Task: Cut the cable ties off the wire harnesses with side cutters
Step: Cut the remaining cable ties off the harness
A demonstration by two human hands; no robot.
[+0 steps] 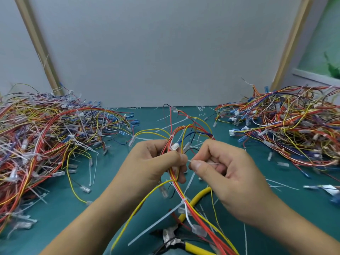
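My left hand (152,162) grips a wire harness (185,131) of red, yellow and blue wires above the middle of the green mat. My right hand (224,170) pinches a white cable tie (190,161) between thumb and forefinger, right beside the left fingertips. Another white tie (184,200) still wraps the same harness lower down. The side cutters (176,238), with yellow handles and taped jaws, lie on the mat near the bottom edge, under the harness. Neither hand touches them.
A big heap of harnesses (40,137) covers the left of the green mat (60,208), and a second heap (287,129) covers the right. Loose white ties (93,168) lie scattered about. A grey wall panel (161,52) stands behind.
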